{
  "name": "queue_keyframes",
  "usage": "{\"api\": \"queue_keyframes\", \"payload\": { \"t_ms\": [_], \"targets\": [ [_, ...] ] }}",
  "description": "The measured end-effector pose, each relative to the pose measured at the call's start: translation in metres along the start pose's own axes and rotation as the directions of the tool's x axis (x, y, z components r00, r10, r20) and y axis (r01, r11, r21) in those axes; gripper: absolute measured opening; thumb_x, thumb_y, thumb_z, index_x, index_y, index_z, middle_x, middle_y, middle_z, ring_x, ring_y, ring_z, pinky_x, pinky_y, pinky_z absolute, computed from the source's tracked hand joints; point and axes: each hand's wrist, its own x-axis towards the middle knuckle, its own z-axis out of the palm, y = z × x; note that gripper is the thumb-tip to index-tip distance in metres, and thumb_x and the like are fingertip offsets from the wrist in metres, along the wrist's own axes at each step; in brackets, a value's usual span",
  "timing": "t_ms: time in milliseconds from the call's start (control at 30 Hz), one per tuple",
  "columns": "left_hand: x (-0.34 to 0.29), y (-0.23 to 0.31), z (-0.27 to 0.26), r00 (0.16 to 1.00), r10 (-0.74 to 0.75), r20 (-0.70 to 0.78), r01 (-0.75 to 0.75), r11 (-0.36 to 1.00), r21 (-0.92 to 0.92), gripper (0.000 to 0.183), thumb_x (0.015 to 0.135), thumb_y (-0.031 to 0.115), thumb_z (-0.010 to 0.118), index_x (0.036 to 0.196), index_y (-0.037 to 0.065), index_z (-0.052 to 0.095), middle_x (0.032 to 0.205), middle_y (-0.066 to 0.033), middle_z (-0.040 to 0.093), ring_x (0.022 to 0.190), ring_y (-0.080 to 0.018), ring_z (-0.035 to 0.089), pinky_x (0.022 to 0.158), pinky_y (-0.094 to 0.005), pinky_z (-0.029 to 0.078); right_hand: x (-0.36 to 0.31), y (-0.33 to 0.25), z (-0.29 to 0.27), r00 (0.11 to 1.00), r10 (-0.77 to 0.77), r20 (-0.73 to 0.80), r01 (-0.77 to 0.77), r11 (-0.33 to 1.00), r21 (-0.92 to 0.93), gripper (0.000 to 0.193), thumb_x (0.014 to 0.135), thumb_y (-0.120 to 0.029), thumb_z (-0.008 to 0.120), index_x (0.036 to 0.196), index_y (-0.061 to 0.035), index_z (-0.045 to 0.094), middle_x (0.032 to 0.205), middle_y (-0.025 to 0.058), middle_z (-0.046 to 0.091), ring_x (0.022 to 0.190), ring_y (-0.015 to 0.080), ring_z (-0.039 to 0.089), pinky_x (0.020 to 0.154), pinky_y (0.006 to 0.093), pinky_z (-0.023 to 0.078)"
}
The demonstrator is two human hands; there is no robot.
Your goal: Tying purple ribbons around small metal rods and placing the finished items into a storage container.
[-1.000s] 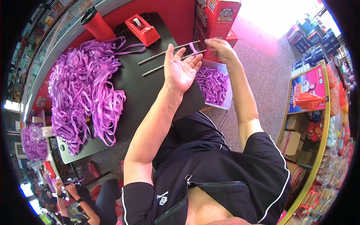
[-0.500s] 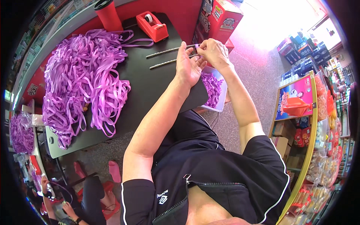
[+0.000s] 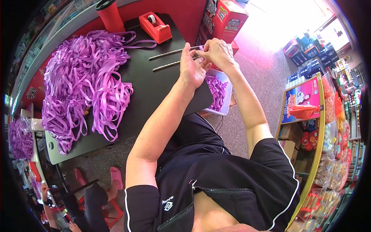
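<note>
Both hands meet at the far right corner of a black table (image 3: 154,92). My right hand (image 3: 217,52) pinches a short piece of purple ribbon (image 3: 201,48) at the ends of two thin metal rods (image 3: 170,58) that lie on the table. My left hand (image 3: 192,67) is raised beside it, fingers touching the rod ends and the right hand. A big heap of purple ribbon (image 3: 81,81) covers the left half of the table. Below the hands a white tray (image 3: 227,96) holds several small purple ribbon pieces.
A red tape dispenser (image 3: 155,26) and a red cup (image 3: 110,14) stand at the table's far edge. Red boxes (image 3: 228,17) sit beyond the hands. Shop shelves with packaged goods (image 3: 317,108) line the right. Another person's feet in pink slippers (image 3: 116,176) are at lower left.
My left hand, open and apart a second ago, has closed in against my right hand at the rod ends. The view has shifted slightly.
</note>
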Motion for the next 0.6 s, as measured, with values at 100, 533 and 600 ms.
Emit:
{"api": "queue_keyframes", "payload": {
  "t_ms": [100,533,600],
  "targets": [
    [-0.001,-0.001,0.003,1.0,0.001,-0.025,-0.001,1.0,-0.014,0.068,0.086,0.057,0.054,0.127,0.01,0.029,0.125,-0.0238,0.04,0.105,-0.0318,0.05,0.098,-0.0441,0.037,0.0,-0.001,0.003,0.998,-0.047,-0.048,0.04,0.992,-0.123,0.033,0.07,-0.038,0.073,0.081,-0.0066,0.072,0.081,0.0109,0.068,0.083,0.0273,0.066,0.077,0.0389,0.049],
    [-0.004,0.001,0.004,1.0,-0.008,-0.026,0.008,1.0,0.0,0.072,0.085,0.057,0.055,0.131,0.01,0.026,0.125,-0.0274,0.039,0.101,-0.0319,0.053,0.093,-0.0428,0.04,0.026,0.037,0.017,0.955,0.101,0.28,-0.158,0.969,0.188,0.023,0.077,-0.03,0.063,0.089,-0.0112,0.072,0.088,0.0184,0.067,0.088,0.0323,0.066,0.08,0.0399,0.05],
    [-0.004,0.001,0.004,1.0,-0.01,-0.029,0.01,1.0,0.001,0.072,0.085,0.057,0.055,0.132,0.01,0.026,0.124,-0.0274,0.041,0.1,-0.0321,0.054,0.093,-0.0431,0.04,0.027,0.041,0.019,0.961,0.115,0.251,-0.153,0.979,0.137,0.024,0.078,-0.029,0.063,0.089,-0.0091,0.072,0.087,0.0181,0.068,0.086,0.0302,0.067,0.079,0.0386,0.05]
  ]
}}
